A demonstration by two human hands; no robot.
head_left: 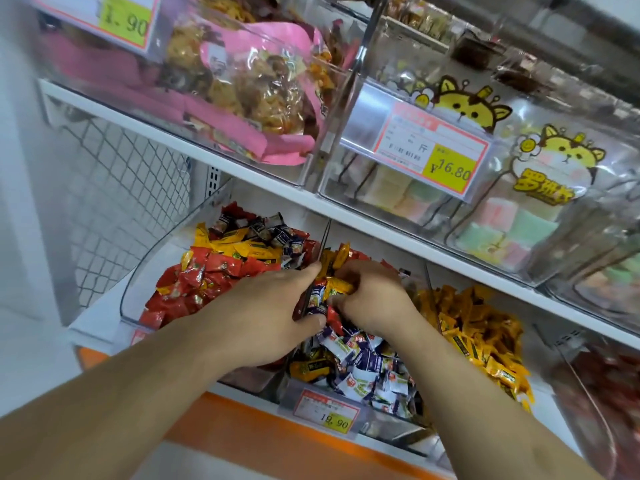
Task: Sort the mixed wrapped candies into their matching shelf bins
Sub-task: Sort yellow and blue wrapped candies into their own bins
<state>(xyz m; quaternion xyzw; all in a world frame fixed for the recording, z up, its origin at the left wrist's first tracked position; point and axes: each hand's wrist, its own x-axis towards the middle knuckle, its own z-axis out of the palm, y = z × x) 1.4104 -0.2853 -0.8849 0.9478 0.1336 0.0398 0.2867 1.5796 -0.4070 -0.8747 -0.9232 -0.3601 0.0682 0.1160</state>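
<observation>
A person's two hands met over the clear divider [325,242] between two lower-shelf candy bins as mixed sweets were picked apart. The left hand [273,306] pinched a purple-and-white wrapped candy [317,301] between thumb and fingers, directly above the divider. The right hand [372,294], fingers curled, grasped yellow wrapped candies [341,285] just beside it, the two hands almost touching. Below them, the left bin [145,268] held mostly red candies [194,282] with yellow and purple ones piled toward its back, the middle bin [377,427] held mostly purple-and-white candies [363,368], and the right bin's yellow candies [481,327] lay heaped beyond a second divider. A price tag [327,412] marked 19.90 hung on the middle bin's front. The step in hand appeared to be gathering strays near the divider. The next move would likely call for carrying the yellow pieces right to the yellow heap and dropping the purple one into the middle bin, without spilling others across.
</observation>
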